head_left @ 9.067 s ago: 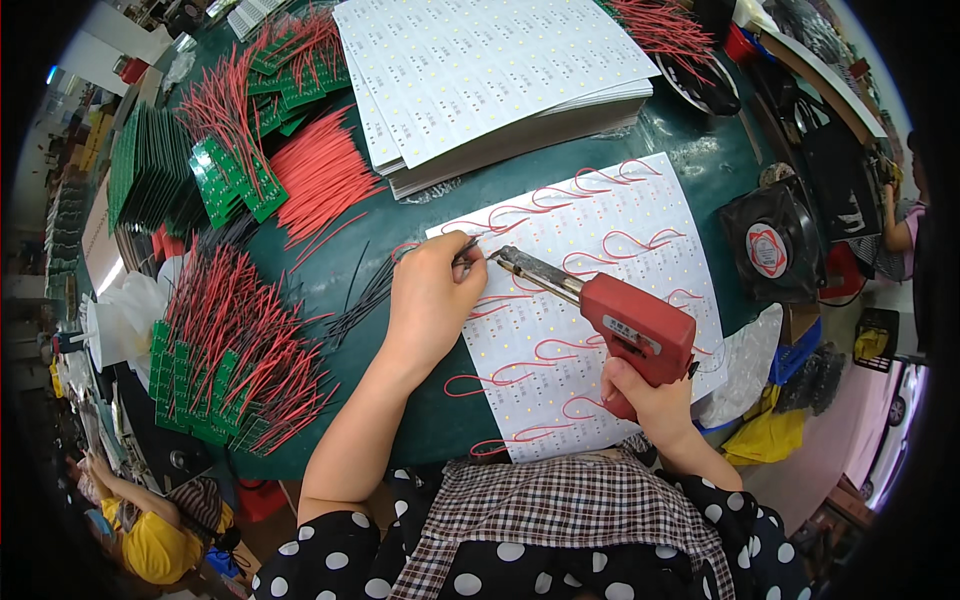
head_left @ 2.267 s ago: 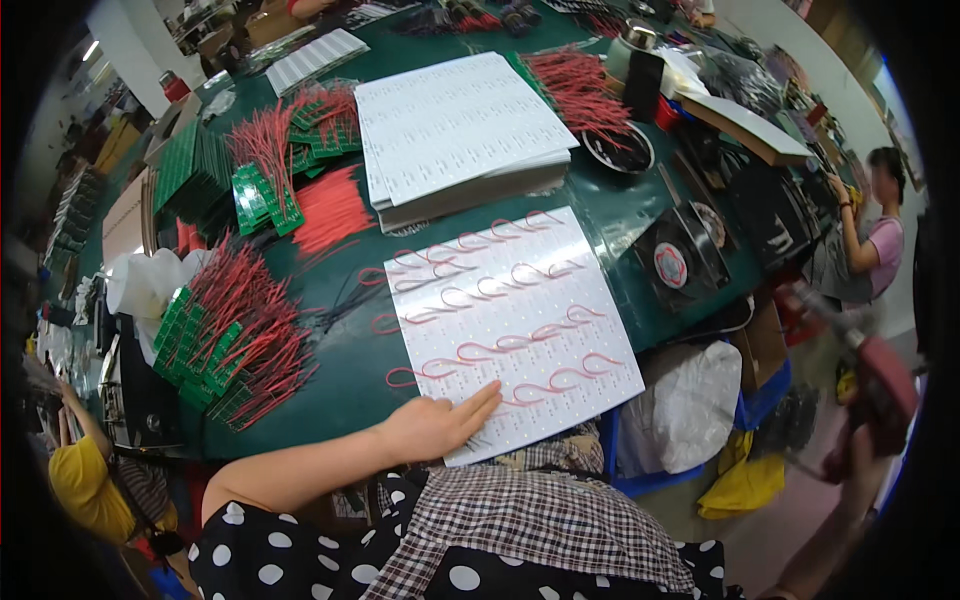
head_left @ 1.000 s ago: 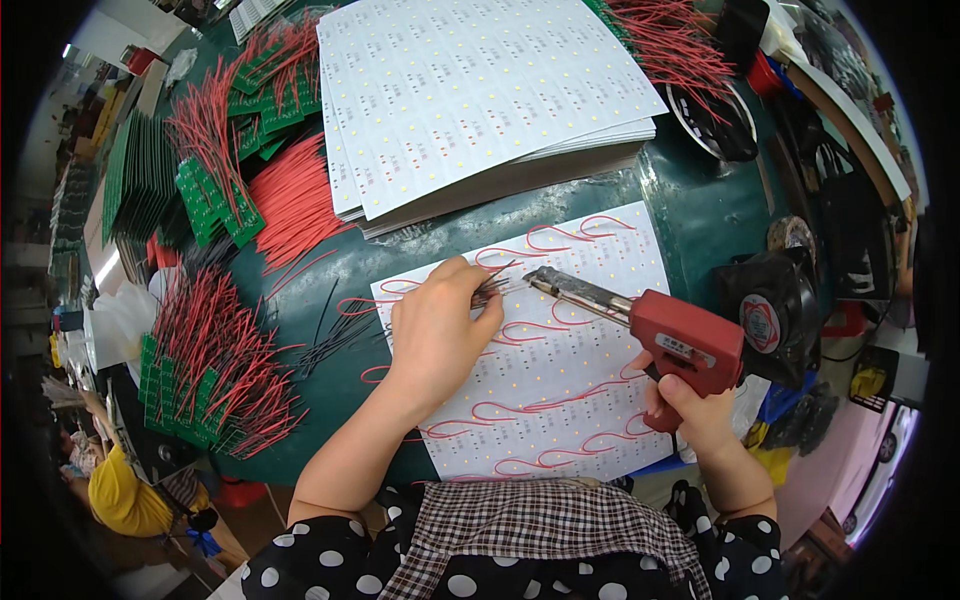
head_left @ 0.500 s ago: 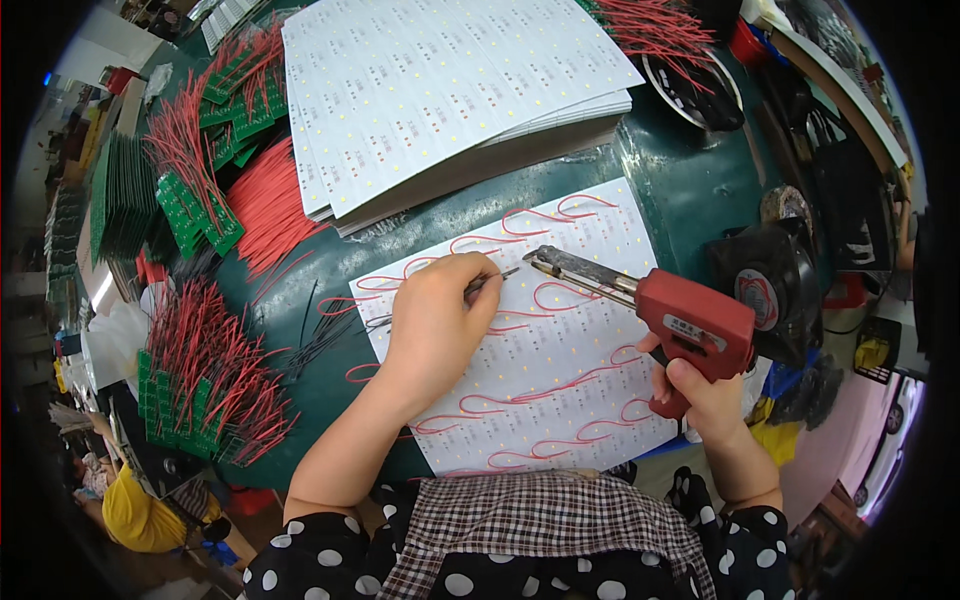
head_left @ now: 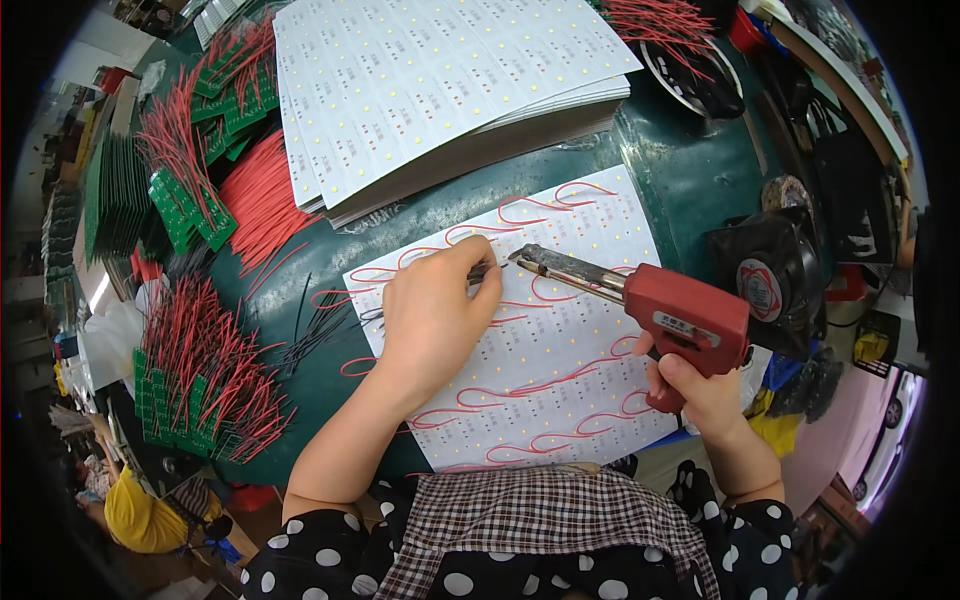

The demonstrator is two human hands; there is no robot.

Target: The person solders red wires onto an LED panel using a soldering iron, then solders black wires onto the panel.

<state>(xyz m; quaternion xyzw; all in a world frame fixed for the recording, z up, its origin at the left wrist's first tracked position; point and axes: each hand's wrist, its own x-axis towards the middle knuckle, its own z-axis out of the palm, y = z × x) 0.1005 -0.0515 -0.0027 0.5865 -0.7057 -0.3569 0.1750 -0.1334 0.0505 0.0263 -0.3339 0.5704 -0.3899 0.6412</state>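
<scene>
My left hand [head_left: 435,315] is closed in a pinch over the white circuit board sheet [head_left: 570,355]. Thin dark wires [head_left: 370,316] show on either side of it, with an end poking out past the fingertips. My right hand [head_left: 700,390] grips the handle of a red soldering gun [head_left: 690,320]. Its dark, crusted tip [head_left: 520,256] is at the wire end beside my left fingertips; whether they touch, I cannot tell. Red wires [head_left: 520,397] loop in rows across the sheet, which carries small yellow lights. My left palm hides part of the sheet.
A thick stack of white sheets [head_left: 450,90] stands behind. On the left lie loose red wires [head_left: 265,195], black wires [head_left: 318,325] and green boards with wires attached [head_left: 200,380]. A black fan-like unit [head_left: 765,285] stands right of the gun. A person in yellow [head_left: 145,515] is at far left.
The soldering gun has shifted a little left, bringing its tip closer to the wire end at my left fingertips. My left hand keeps its pinch and has barely moved.
</scene>
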